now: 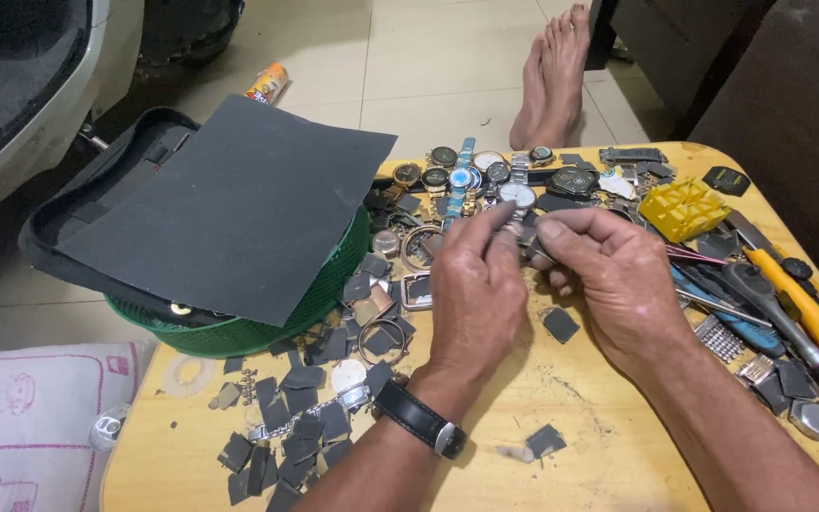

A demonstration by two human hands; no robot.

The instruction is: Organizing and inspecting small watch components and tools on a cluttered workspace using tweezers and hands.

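The left hand (476, 284) and right hand (609, 270) pinch a small gray watch part (526, 237) between their fingertips, over the far middle of the yellow table (580, 417). Fingers hide most of it. It seems to lie left to right. Watches (485, 175) sit just beyond.

Left hand (474, 284) and right hand (609, 275) pinch a small watch part (521, 239) together.

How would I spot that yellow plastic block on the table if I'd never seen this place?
Start at the round wooden table and look to its far right side, past the person's right hand. Beside the row of watches sits the yellow plastic block. It is the only bright yellow, grid-topped piece among dark scraps and metal tools.
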